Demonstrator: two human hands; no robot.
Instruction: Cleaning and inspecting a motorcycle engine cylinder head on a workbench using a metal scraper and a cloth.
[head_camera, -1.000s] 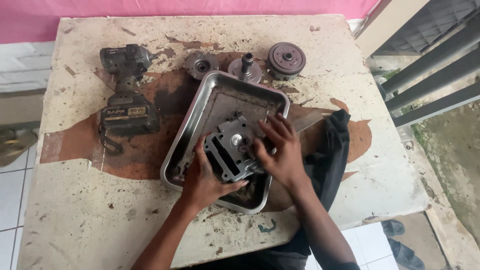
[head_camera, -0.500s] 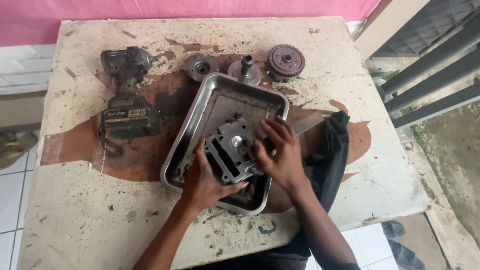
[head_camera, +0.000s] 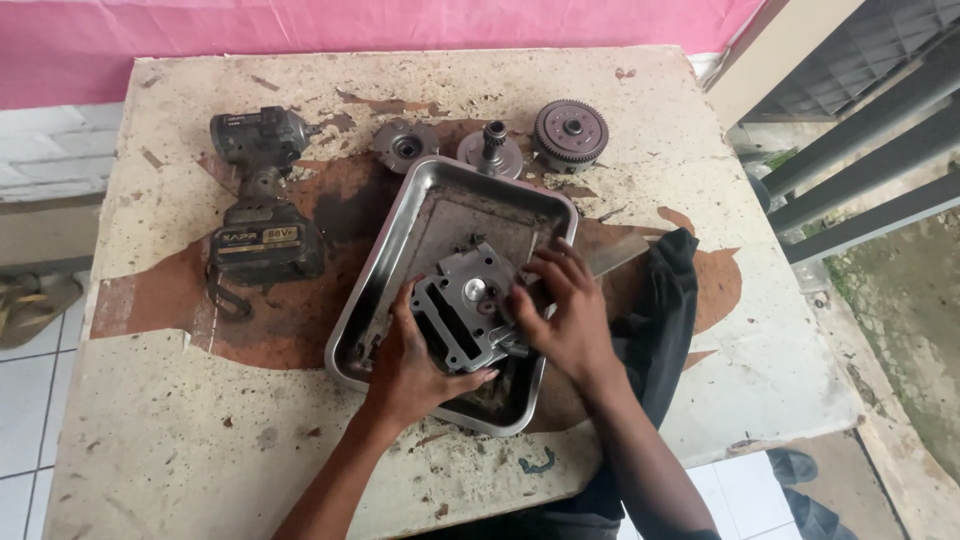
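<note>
One head-worn view, looking steeply down from close above onto the worn, paint-flaked surface (head_camera: 200, 420), whose far edge meets the pink wall (head_camera: 300, 40) at top.

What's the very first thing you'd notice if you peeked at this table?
Two hands, the left hand and right hand, clutching a grey metal engine part over a shiny steel tray in the middle of the worn table. To the left lies a dark power drill, and three round metal gear pieces sit in a row behind the tray.
</note>
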